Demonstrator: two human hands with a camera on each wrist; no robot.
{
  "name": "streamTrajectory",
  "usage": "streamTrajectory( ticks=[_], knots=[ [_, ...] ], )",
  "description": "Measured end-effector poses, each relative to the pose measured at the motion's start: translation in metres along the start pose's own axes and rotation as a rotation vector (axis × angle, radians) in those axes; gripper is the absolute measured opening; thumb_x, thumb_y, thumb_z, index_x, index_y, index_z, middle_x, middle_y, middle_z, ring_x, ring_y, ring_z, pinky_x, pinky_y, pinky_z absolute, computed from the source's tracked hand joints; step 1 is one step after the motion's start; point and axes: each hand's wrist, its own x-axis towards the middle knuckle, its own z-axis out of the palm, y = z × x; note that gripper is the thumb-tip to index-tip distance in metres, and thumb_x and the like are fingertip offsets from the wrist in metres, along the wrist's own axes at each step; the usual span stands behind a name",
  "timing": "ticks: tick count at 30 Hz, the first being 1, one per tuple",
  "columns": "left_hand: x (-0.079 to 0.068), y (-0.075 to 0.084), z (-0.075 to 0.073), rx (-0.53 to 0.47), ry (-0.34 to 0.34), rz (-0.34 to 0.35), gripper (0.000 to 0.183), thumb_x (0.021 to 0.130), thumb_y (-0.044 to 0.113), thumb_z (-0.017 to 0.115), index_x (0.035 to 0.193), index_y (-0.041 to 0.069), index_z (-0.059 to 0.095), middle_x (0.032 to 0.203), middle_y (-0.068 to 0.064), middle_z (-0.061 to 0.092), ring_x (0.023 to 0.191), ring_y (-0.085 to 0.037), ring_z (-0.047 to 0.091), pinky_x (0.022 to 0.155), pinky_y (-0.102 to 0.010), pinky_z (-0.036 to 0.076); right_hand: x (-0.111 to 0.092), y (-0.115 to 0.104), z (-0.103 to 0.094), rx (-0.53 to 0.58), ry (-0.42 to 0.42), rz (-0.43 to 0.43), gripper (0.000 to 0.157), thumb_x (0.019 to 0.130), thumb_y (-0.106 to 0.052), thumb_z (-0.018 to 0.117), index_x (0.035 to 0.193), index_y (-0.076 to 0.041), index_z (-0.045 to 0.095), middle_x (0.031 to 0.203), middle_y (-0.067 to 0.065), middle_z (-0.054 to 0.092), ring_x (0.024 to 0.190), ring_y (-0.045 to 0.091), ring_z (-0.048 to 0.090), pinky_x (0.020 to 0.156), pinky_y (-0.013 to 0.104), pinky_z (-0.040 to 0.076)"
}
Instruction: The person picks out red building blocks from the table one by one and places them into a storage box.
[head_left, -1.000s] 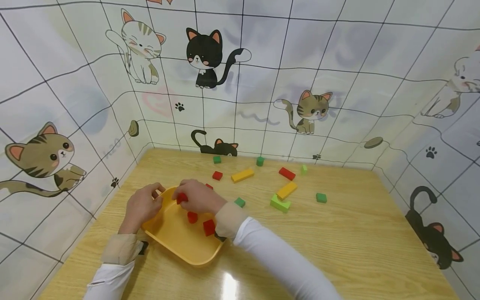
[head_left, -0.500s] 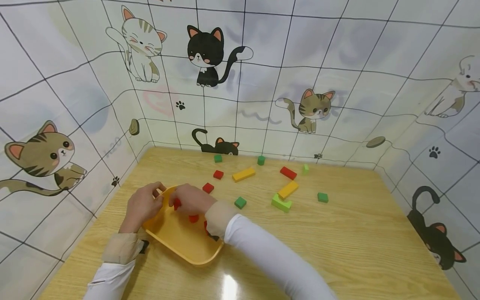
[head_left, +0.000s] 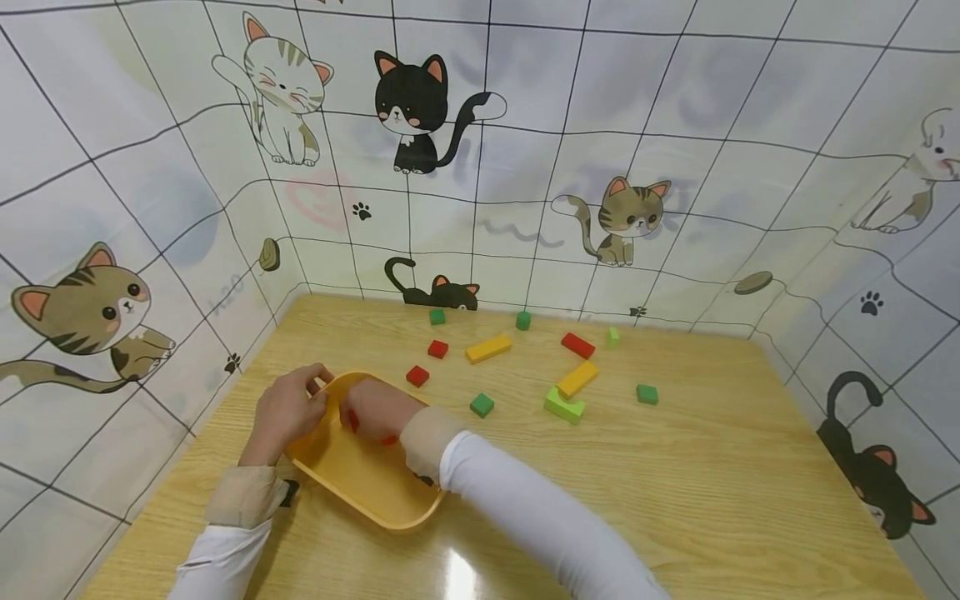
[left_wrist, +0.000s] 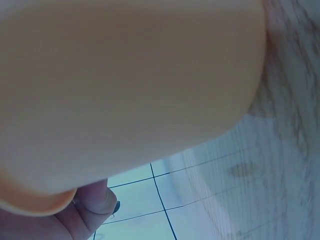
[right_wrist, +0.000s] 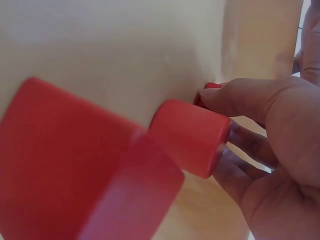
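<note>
In the left hand [head_left: 288,410], the tray [head_left: 356,483] is gripped; in the right hand [head_left: 381,408], a block [right_wrist: 212,86]. The crowded rounded piece [right_wrist: 187,137] may be knocked.

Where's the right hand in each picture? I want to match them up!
Head: left of the middle, the right hand reaches inside the yellow tray.
Left wrist: not in it; the hand at the bottom left is the left hand.
Right wrist: on the right side, beside the red blocks.
Shared landmark: the tray is in all three, though it looks more tan in the wrist views.
</note>
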Motion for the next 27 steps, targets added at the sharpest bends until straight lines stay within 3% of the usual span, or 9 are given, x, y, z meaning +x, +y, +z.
streamTrajectory(
  ticks=[11, 18, 22, 27],
  knots=[
    [0.0, 0.001, -0.001, 0.006, -0.004, -0.004, 0.022, 0.09, 0.01, 0.063, 0.111, 0.01, 0.07, 0.085, -0.007, 0.071, 0.061, -0.018, 0.053, 0.053, -0.032, 0.039, -0.003, 0.0, 0.0, -0.039, -0.021, 0.008, 0.019, 0.09, -0.013, 0.073, 0.106, -0.022, 0.079, 0.102, -0.007, 0.07, 0.093, 0.007, 0.06, 0.089, 0.012, 0.046],
    [0.001, 0.0, 0.001, 0.012, -0.021, -0.014, 0.021, 0.091, 0.011, 0.062, 0.111, 0.01, 0.07, 0.085, -0.008, 0.07, 0.062, -0.019, 0.054, 0.054, -0.031, 0.04, -0.011, 0.0, -0.001, 0.009, -0.065, 0.021, 0.035, 0.085, -0.023, 0.075, 0.12, -0.023, 0.073, 0.106, -0.005, 0.061, 0.093, 0.009, 0.055, 0.083, 0.014, 0.045],
    [0.001, -0.001, 0.001, 0.017, -0.024, -0.019, 0.021, 0.091, 0.011, 0.062, 0.111, 0.01, 0.069, 0.086, -0.008, 0.071, 0.061, -0.019, 0.054, 0.053, -0.031, 0.04, -0.016, 0.0, -0.001, 0.024, -0.075, 0.004, 0.047, 0.082, -0.03, 0.078, 0.128, -0.024, 0.069, 0.115, -0.005, 0.061, 0.105, 0.011, 0.054, 0.094, 0.017, 0.045],
    [0.001, -0.001, 0.001, 0.011, -0.03, -0.02, 0.022, 0.091, 0.011, 0.061, 0.112, 0.009, 0.069, 0.088, -0.009, 0.071, 0.061, -0.018, 0.053, 0.053, -0.031, 0.04, -0.02, -0.001, -0.003, 0.021, -0.101, 0.0, 0.059, 0.083, -0.04, 0.079, 0.139, -0.029, 0.061, 0.141, -0.006, 0.057, 0.131, 0.015, 0.05, 0.112, 0.023, 0.04]
  ],
)
